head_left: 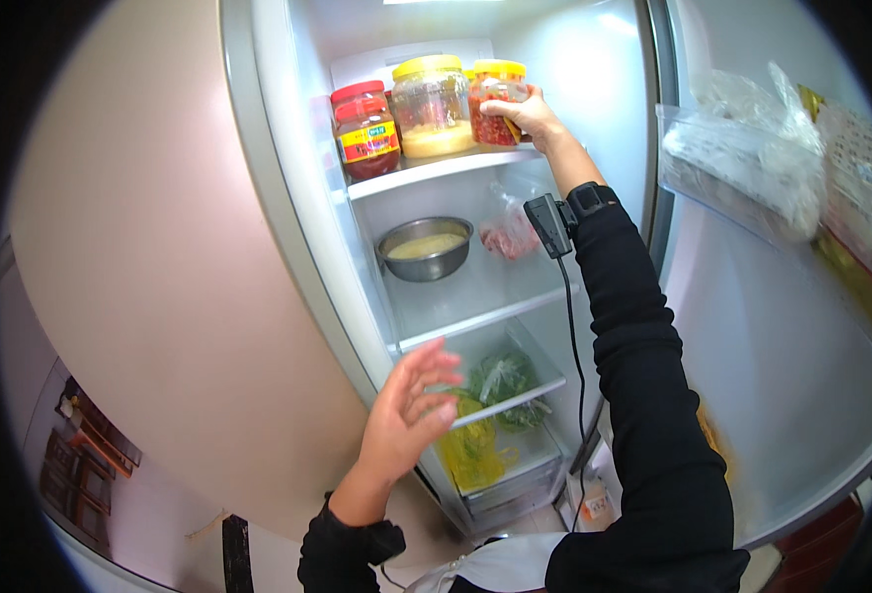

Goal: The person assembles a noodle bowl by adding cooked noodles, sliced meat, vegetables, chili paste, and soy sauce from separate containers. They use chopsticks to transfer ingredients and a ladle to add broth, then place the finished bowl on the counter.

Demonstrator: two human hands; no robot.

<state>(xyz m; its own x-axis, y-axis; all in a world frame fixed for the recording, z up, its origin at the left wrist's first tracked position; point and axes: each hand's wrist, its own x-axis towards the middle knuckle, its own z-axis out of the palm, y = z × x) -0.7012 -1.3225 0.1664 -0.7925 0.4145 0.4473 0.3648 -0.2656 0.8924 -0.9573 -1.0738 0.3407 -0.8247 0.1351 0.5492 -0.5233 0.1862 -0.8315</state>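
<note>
Open fridge (604, 69), right hand (537, 117) grasping small jar (488, 129) with red contents at top shelf (446, 174), base contact unclear, larger jar (430, 109) just left, steel bowl (426, 266) on middle shelf (485, 302), left hand (406, 407) released, loosely curled, in front of lower shelf (527, 397).

Printed yellow label (370, 147), small green logo (374, 130), on red-lidded jar (374, 169)

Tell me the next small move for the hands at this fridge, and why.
Probably bring the left hand up to support the small yellow-lidded jar from below. Only the right hand has a grip on it, at arm's reach and close beside the bigger jar on the top shelf, while the left hand is empty, lower down.
</note>
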